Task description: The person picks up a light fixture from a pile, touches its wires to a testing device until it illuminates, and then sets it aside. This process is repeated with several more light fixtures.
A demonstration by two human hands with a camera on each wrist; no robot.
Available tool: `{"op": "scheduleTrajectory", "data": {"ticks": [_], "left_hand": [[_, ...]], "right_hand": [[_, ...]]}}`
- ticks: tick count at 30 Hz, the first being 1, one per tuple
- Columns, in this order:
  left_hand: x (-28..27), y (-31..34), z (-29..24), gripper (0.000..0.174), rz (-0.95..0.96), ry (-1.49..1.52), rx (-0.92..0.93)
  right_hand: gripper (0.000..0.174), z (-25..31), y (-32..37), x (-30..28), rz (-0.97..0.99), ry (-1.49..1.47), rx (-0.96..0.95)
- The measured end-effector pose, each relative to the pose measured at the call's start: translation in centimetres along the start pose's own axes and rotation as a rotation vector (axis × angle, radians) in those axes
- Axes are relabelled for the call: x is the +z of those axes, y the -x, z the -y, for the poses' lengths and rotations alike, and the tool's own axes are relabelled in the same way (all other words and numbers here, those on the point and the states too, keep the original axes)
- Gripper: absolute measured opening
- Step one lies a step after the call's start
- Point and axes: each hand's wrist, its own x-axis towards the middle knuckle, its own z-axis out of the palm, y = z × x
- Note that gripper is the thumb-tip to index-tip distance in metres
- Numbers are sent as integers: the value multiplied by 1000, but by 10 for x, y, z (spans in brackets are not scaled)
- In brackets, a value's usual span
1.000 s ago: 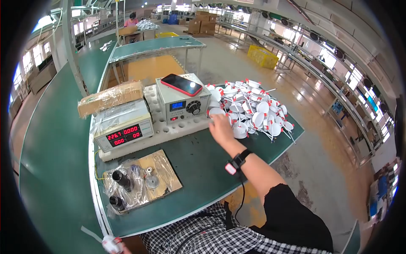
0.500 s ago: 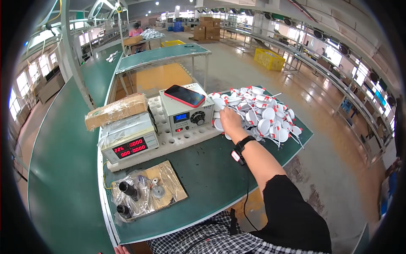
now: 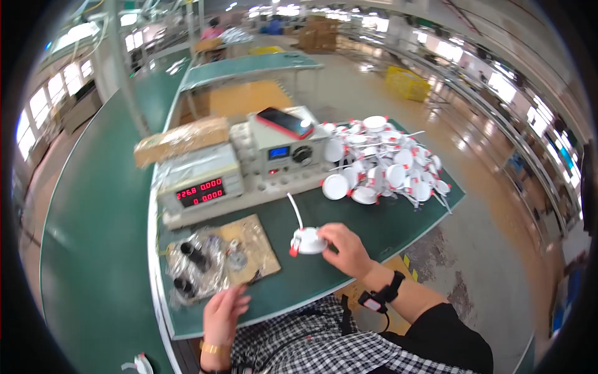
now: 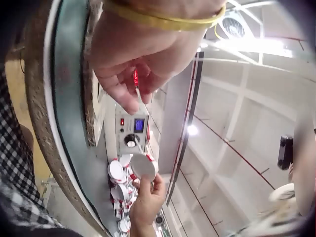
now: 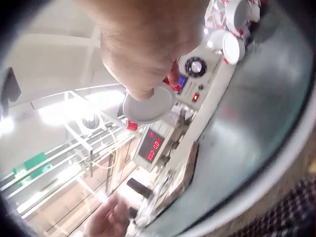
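Mid-pinch on the factory floor

So this is a big factory hall with windows down the left side, and a long green worktop curving along that edge. Down at the bottom left there's a round white piece.

Next over, on the dark green table, a boxy pale meter with red digits has a plastic-wrapped cardboard box on top. In front sits a tan board with clear film and two black cylinders.

The left hand is near the board's lower edge, in a relaxed, half-open grip with the fingers loosely bent.

Right of the board, the right hand has a narrow pinch on the rim of a white disc-shaped fitting. That's above the table, its white lead sticking up and a red tab at its lower left.

Behind it, a cream control box with a blue screen and black dial carries a red-edged phone. Far right on the table, a messy pile of similar white-and-red fittings.
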Motion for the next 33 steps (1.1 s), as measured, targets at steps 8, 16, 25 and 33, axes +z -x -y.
{"op": "scheduleTrajectory", "data": {"ticks": [8, 16, 25, 33], "left_hand": [[34, -70, -16, 31, 193, 246, 135], [43, -56, -30, 17, 168, 50, 156], [43, -53, -26, 18, 271, 239, 112], [28, -44, -7, 26, 82, -168, 353]], "right_hand": [[44, 52, 23, 26, 253, -158, -355], [27, 54, -5, 45, 383, -289, -9], [16, 64, -21, 81, 499, -637, 360], [17, 83, -33, 83, 94, -700, 477]]}}
